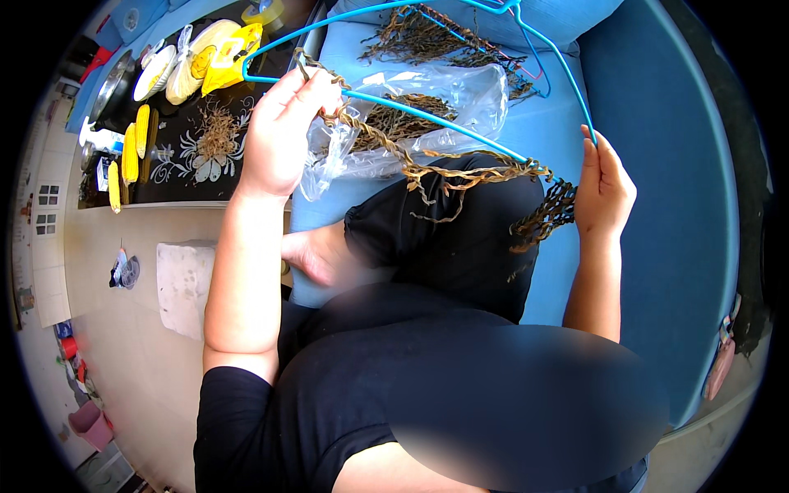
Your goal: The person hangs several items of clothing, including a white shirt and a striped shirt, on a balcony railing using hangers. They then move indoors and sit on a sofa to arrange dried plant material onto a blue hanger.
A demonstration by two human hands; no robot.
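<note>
My left hand (283, 131) is closed, pinching one end of a twisted strand of dried brown strips (386, 144), beside the lower bar of a blue clothes hanger (353, 14). From there the strand droops to the right and meets the bar near its right end. A darker clump of dried strips (546, 215) hangs there, next to my right hand (604, 185). That hand grips the hanger's right corner between thumb and fingers. Below the hanger, a clear plastic bag (481, 99) with more dried strips (419, 115) lies on the blue sofa (514, 123).
Another hanger loaded with dried strips (419, 37) lies farther back on the sofa. At left, a black patterned table (177, 185) bears corn cobs (130, 152), a yellow packet (233, 62), a white dish (154, 74) and a brown pile (215, 131). A pale stool (185, 287) stands below it.
</note>
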